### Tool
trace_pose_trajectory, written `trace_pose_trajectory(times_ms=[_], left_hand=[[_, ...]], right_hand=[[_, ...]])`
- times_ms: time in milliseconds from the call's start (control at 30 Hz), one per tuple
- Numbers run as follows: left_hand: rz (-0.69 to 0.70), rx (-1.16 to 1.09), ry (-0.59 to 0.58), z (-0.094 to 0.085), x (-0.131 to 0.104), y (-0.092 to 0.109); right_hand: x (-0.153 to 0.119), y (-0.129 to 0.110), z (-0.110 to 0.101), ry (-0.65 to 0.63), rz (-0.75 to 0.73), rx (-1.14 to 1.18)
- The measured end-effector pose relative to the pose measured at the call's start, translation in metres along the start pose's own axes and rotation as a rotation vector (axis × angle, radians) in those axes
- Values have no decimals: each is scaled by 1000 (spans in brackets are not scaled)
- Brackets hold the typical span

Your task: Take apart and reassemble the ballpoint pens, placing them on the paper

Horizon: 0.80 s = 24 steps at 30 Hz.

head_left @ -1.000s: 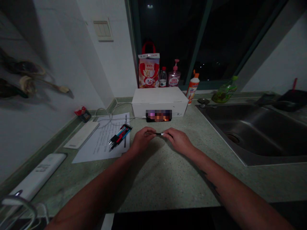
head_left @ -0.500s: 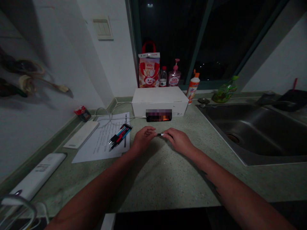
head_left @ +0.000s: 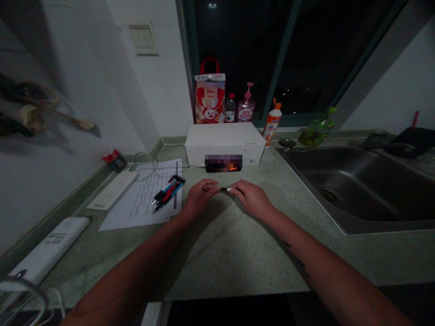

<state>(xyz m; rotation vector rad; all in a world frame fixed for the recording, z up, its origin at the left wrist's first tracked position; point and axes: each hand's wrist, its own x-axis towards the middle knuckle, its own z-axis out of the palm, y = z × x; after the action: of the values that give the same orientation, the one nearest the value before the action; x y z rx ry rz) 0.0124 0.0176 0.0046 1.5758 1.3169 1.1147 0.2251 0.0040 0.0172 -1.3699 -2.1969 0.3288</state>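
My left hand (head_left: 201, 197) and my right hand (head_left: 253, 197) meet at the middle of the green speckled counter (head_left: 231, 253). Between their fingertips lies a small, slim black-and-white pen (head_left: 224, 189), with each hand pinching one end. Just beyond the hands, a phone (head_left: 223, 165) leans sideways against a white box (head_left: 224, 136), a cable at its left end. Several pens (head_left: 168, 192), black, blue and red, rest in a bundle on a printed paper sheet (head_left: 142, 199) to the left of my left hand.
On the left are a white flat box (head_left: 113, 190), a white power strip (head_left: 50, 246) and a small red-black pack (head_left: 114, 160). Bottles and a red bag (head_left: 210, 102) stand behind the box. A metal sink (head_left: 367, 185) is on the right, a green bottle (head_left: 317, 129) behind it.
The whole view has shifted slightly, so things sit a little further left. Both hands keep their pinch, and more of the pen's dark part shows between them.
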Motion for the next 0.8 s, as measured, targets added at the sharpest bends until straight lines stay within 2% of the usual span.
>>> trace_pose_trajectory(times_ms=[100, 200, 367, 633, 700, 800], left_hand=[[-2, 21, -29, -1, 0, -1], [43, 13, -9, -3, 0, -1], [18, 26, -43, -3, -2, 1], [88, 123, 4, -4, -5, 7], [66, 102, 33, -3, -5, 8], [26, 108, 61, -2, -6, 9]], right_hand=[[0, -1, -1, -8, -6, -12], [0, -3, -1, -16, -1, 11], [0, -3, 0, -22, 7, 14], [0, -1, 1, -15, 41, 101], [2, 3, 2, 25, 60, 182], [7, 13, 3, 131, 131, 450]])
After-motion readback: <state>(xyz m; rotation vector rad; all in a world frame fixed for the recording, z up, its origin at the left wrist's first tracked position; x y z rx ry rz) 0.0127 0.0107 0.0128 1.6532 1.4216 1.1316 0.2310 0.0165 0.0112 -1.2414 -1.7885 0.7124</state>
